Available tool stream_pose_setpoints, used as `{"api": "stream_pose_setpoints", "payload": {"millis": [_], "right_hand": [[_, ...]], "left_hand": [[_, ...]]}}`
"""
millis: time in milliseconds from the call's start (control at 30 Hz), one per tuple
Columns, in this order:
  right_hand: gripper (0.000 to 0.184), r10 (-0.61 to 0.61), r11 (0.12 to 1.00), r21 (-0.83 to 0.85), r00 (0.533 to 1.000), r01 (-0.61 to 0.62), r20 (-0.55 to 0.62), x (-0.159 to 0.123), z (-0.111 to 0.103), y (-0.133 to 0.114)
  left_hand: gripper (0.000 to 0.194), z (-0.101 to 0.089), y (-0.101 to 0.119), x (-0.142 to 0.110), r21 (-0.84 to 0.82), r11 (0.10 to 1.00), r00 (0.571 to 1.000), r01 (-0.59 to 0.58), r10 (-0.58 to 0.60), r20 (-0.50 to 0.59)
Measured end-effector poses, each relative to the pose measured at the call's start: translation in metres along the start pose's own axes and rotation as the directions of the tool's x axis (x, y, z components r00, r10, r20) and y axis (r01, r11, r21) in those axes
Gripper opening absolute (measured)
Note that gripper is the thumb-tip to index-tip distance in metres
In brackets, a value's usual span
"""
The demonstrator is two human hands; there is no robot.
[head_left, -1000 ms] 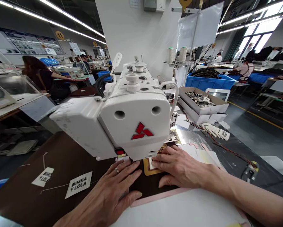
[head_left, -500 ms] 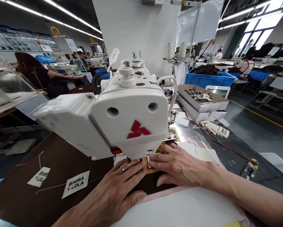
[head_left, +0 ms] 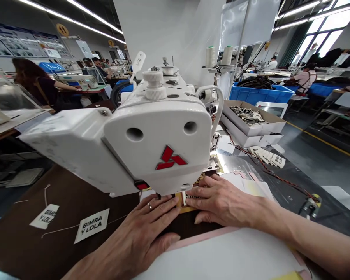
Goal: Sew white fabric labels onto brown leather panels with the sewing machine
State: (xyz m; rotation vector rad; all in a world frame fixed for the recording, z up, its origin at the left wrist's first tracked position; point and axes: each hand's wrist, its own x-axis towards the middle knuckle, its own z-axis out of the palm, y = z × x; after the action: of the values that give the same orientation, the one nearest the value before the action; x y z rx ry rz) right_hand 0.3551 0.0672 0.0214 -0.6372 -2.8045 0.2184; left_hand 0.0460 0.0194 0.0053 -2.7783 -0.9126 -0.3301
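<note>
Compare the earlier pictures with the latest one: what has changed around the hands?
The left hand has closed toward the right hand, its fingertips now at the yellow frame. The right hand stays on that frame; two printed tags still lie on the brown surface.

brown cloth (head_left: 189,224): dark, smooth-looking, spread flat
yellow plate (head_left: 188,210): lying flat on the cloth, partly hidden

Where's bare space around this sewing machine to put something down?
Left: brown material below the loose labels, beside the left forearm. Right: dark tabletop between the fanned labels, twisted cable and far-right white sheet. Crowded: under the machine head, where the left hand and right hand flank the yellow plate.
</note>
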Motion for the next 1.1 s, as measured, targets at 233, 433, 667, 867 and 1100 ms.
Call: {"api": "stream_pose_setpoints", "payload": {"millis": [233,433,667,867,1100], "right_hand": [[0.045,0.01,1.0,-0.028,1.0,-0.01,-0.002,0.001,0.0,-0.003],[0.045,0.031,0.999,-0.02,0.999,-0.031,-0.009,0.002,0.002,-0.003],[0.043,0.033,0.999,-0.028,0.999,-0.033,-0.008,0.002,0.001,-0.005],[0.042,0.032,0.999,-0.017,0.999,-0.032,-0.013,-0.001,0.002,-0.006],[0.045,0.027,0.998,-0.047,0.999,-0.029,-0.026,0.004,0.004,0.002]], "left_hand": [[0.05,0.001,-0.005,0.001,-0.014,0.999,0.999,-0.041,0.041,0.009],[0.046,-0.004,-0.002,0.001,-0.047,0.998,0.999,-0.035,0.034,-0.017],[0.046,-0.005,0.002,0.0,-0.089,0.995,0.999,0.037,-0.039,-0.018],[0.047,-0.008,-0.006,-0.002,-0.046,0.999,1.0,-0.005,0.006,0.007],[0.041,-0.011,-0.007,-0.01,-0.074,0.995,0.997,0.074,-0.074,0.002]]}}
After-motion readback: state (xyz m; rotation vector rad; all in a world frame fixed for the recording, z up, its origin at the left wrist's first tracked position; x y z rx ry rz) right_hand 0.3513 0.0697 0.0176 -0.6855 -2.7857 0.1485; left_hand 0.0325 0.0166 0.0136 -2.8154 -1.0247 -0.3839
